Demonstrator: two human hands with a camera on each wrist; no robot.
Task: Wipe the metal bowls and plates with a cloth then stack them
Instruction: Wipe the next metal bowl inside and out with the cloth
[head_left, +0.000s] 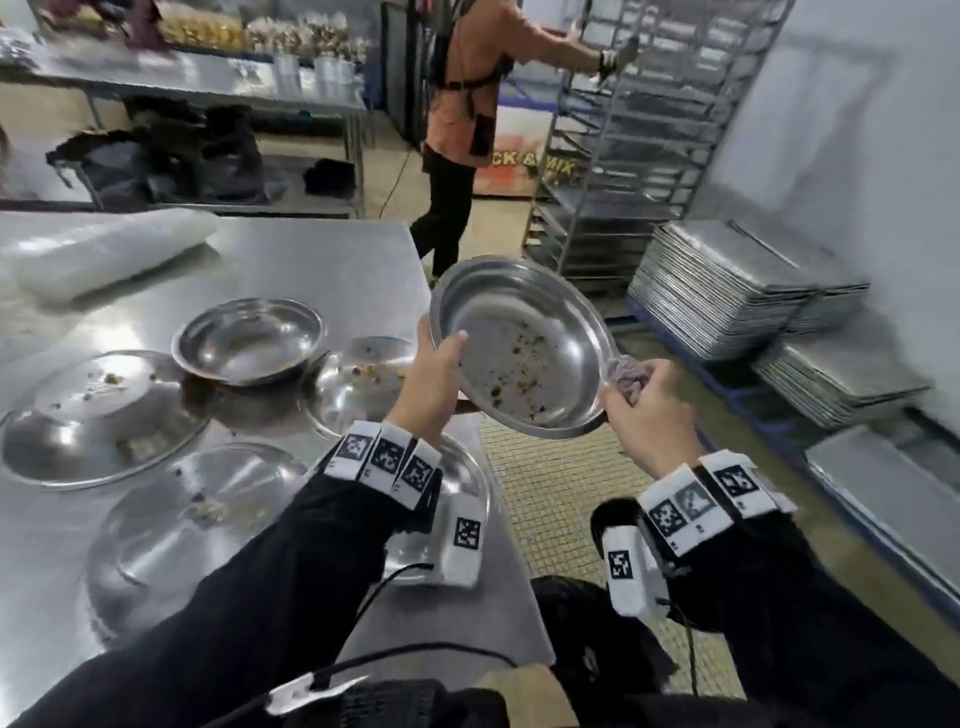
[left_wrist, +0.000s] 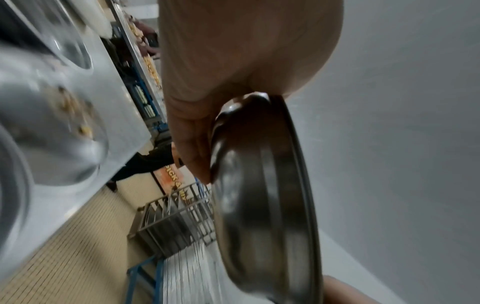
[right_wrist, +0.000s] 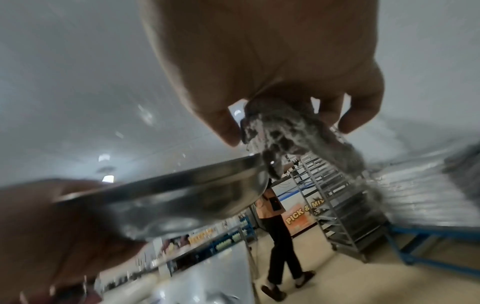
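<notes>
— Both hands were up off the table, weren't they? What did each one have?

— Left hand (head_left: 434, 371) gripped the near-left rim of the plate (head_left: 524, 348), thumb curled over the edge into the dish and fingers behind it. Right hand (head_left: 647, 397) was bunched round the cloth (head_left: 626, 375), which touched the plate's right rim.

— How did the plate lie to them?

— Between the two, held out past the table (head_left: 322, 254) corner over the floor, tilted so its soiled face turned toward the person. Crumbs sat low in the dish, on the side nearer the cloth.

— So which hand was placed to wipe?

— Probably the right; the cloth only had to cross the rim inward and leftward.

— And the rest?

— A bowl (head_left: 249, 340) and other plates (head_left: 98, 415) lay on the table to the left, still speckled with scraps and unstacked.
</notes>
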